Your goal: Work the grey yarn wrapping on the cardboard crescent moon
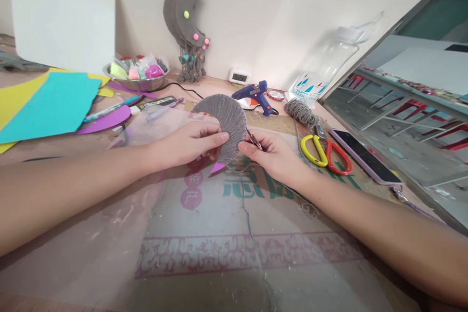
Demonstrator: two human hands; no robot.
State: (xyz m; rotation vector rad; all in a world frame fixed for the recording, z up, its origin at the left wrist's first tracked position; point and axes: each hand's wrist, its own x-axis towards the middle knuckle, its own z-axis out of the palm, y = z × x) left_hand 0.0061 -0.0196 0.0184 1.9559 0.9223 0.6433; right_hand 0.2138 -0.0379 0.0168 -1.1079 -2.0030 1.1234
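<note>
crescent [234, 119]: held up between the two hands, above a clear printed plastic sheet [204, 287] that covers the near tabletop. grey strands lie side by side across nearly all of its visible face. judged mostly covered; what looks left is the lower tip, where bare purple shows. the back cannot be seen, so its cover is unknown. a thin grey strand runs just below the crescent; whether it is joined on cannot be made out.

grip: left hand [199, 144] is closed on the crescent's lower left part, thumb pressed on the front. right hand [268, 151], at the crescent's right edge, is closed around a small dark tool [255, 140]; its kind is unclear, the fingers hiding much of it.

around the crescent: glue gun [256, 93] just behind and to the right, near enough to be bumped, in my judgement. farther right, a bundle of grey cord [303, 114], scissors [328, 151] with yellow and red handles, then a phone [365, 157]. behind it, a small clock [239, 77] and a hanging moon ornament [183, 14] with coloured balls. well to the left, a blue sheet [54, 107], a purple piece [109, 119] and a metal bowl [141, 87] of bagged supplies.
</note>
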